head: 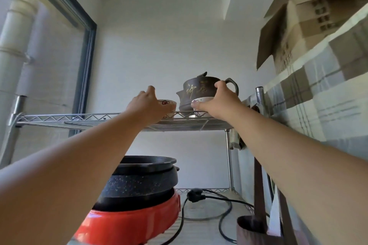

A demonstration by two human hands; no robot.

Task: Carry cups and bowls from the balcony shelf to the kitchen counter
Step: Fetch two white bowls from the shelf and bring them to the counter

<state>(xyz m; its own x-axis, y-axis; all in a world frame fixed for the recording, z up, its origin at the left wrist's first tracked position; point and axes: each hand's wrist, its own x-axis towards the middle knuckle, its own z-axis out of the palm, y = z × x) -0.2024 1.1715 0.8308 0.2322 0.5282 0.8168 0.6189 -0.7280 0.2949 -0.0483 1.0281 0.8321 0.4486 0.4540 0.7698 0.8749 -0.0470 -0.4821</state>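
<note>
White floral cups sit on the wire shelf (79, 120): left hand (148, 105) clasps one cup (168, 103), right hand (217, 101) grips another cup (201, 100) beside a brown teapot (199, 89).

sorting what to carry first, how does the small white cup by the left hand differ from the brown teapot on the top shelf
The white cup is low and pale with a red flower print; the brown teapot is dark with gold characters.
The cup is much smaller and has no visible handle or lid; the teapot is taller and has a handle and a lid with a knob.
The left hand wraps the cup; the right hand reaches in front of the teapot.
Both sit on the wire shelf.
</note>
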